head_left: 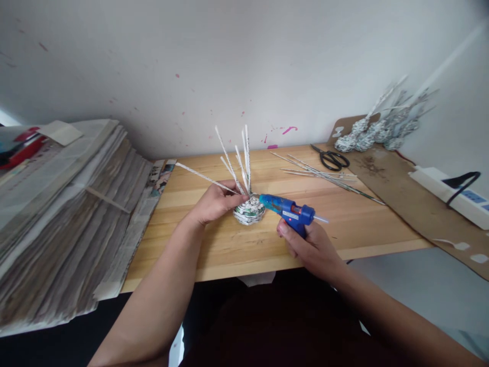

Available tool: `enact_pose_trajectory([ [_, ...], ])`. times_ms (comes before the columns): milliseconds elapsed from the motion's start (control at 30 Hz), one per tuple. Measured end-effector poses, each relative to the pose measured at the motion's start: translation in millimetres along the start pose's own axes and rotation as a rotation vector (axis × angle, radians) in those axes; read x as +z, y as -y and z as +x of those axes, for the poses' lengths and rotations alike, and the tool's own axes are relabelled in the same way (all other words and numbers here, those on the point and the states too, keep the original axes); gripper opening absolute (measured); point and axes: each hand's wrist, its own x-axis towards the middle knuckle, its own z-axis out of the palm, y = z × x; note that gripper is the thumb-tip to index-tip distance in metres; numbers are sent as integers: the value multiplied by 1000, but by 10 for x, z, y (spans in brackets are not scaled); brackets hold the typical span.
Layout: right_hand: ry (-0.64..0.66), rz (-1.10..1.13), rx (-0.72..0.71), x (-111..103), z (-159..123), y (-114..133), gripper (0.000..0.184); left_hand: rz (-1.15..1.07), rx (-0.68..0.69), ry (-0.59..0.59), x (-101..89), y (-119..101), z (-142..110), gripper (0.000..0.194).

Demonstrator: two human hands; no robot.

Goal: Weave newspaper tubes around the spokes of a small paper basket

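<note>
One left hand [217,203] pinching, right hand [312,250] curled

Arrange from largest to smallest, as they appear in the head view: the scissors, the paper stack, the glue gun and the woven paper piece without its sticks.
1. Paper stack, by far
2. Glue gun
3. Scissors and woven paper piece: too alike to rank

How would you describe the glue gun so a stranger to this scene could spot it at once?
Find the wooden table, then the right hand over its near part. That hand holds the glue gun, its front end toward a small, rounded woven piece. It is pistol-shaped and mostly blue, with a clear stick poking from its back, unlike the pale woven piece before it.
</note>
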Motion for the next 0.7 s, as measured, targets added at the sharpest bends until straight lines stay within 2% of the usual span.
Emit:
enact_pose_trajectory([
  [400, 0, -38, 7, -18, -15, -36, 34, -11, -24, 3, -1, 11, -9, 27],
  [700, -20, -54, -17, -24, -23, -43, 34, 2, 14, 12, -8, 29, 5, 25],
])
